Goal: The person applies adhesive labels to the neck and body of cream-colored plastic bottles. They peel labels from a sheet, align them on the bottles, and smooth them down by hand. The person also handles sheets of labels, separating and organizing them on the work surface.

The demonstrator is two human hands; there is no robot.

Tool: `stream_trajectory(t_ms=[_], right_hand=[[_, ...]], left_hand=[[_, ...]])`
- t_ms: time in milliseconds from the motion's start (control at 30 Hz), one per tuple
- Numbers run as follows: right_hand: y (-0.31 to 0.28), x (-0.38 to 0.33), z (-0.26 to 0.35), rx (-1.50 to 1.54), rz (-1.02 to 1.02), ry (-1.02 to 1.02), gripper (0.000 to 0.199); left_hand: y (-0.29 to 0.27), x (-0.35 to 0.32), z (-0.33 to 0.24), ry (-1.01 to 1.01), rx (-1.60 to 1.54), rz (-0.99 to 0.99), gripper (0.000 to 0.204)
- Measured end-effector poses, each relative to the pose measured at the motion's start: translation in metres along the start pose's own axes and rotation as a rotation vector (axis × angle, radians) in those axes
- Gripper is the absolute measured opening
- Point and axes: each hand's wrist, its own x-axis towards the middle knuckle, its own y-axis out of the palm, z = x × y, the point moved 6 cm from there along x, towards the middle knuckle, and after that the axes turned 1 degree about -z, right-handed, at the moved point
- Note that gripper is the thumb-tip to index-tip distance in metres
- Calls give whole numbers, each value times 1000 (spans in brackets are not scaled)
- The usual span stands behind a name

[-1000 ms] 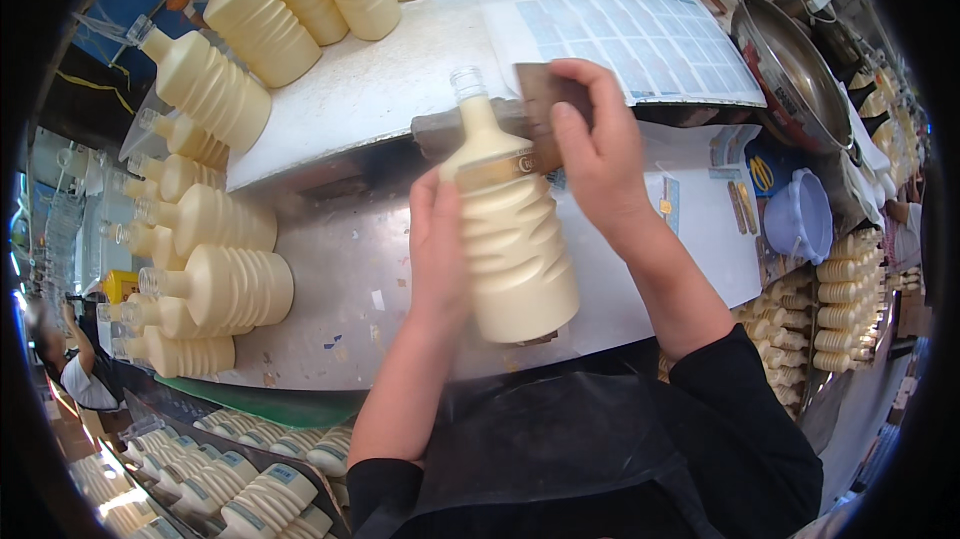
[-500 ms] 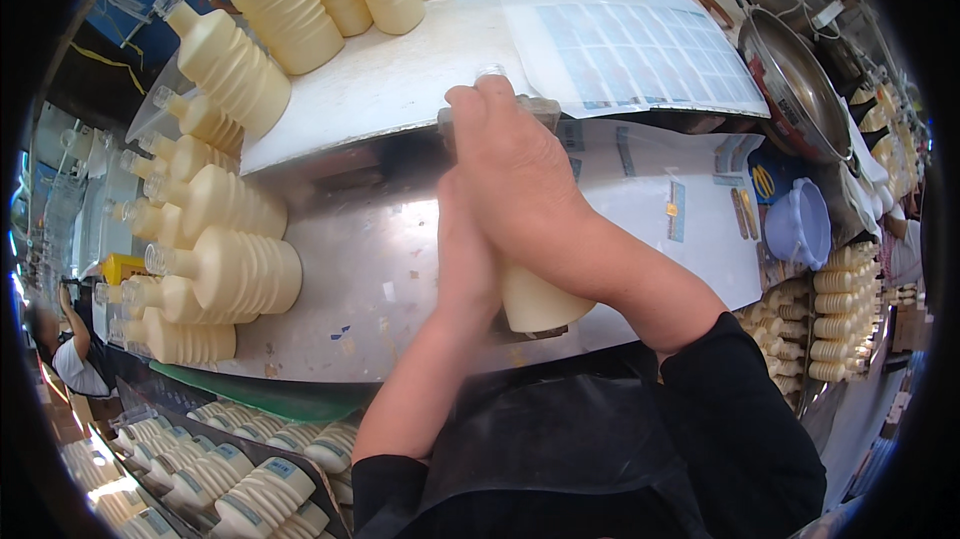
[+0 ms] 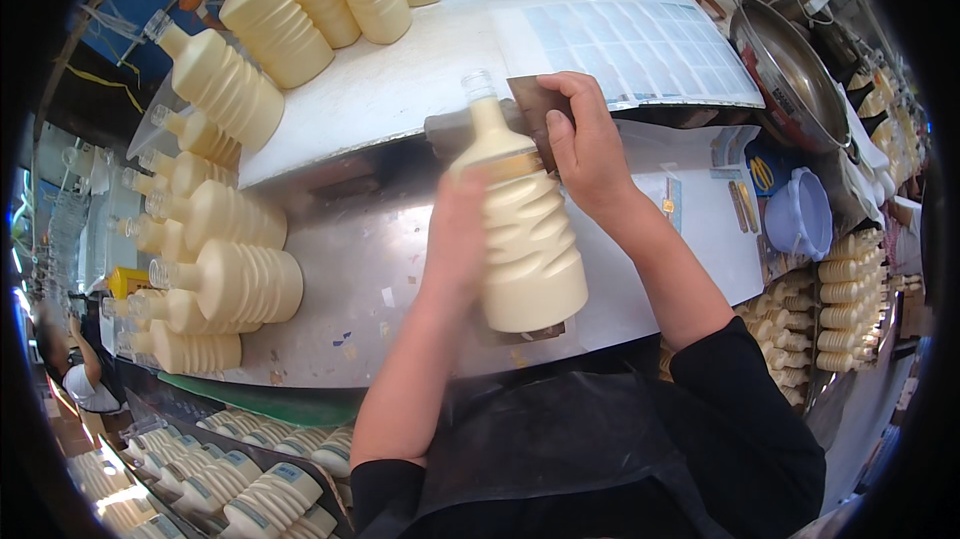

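Observation:
A cream-coloured ribbed bottle with a clear threaded neck lies in front of me on a small support, its neck pointing away. A gold-brown band crosses its shoulder. My left hand is at the bottle's left side, smeared by motion, so its grip cannot be made out. To the right of the bottle's neck, my right hand grips a dark brown flat piece between thumb and fingers. A grey block shows behind the bottle's shoulder.
More cream bottles stand and lie along the left. A sheet of blue labels rests on the raised white board. At the right are a metal pan, a purple bucket and yellow-handled scissors. Labelled bottles fill a lower-left crate.
My hands, earlier crossed and wrapped over the bottle, have parted. The right hand has moved right with the brown piece, and the left has shifted to the bottle's left side, uncovering the band.

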Motion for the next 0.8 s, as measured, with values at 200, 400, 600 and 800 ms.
stream_trajectory(t_ms=[200,400,600,800], right_hand=[[1,-8,-17,40,-50,-5,31],[-23,-24,1,87,-165,30,34],[-5,-41,96,-131,58,-468,26],[41,-24,118,-380,295,-244,19]], left_hand=[[-6,0,7,-53,-58,-30,54],[-19,6,12,4,-38,-34,51],[-23,-3,11,10,-127,-143,39],[-10,-24,-16,559,545,-114,69]])
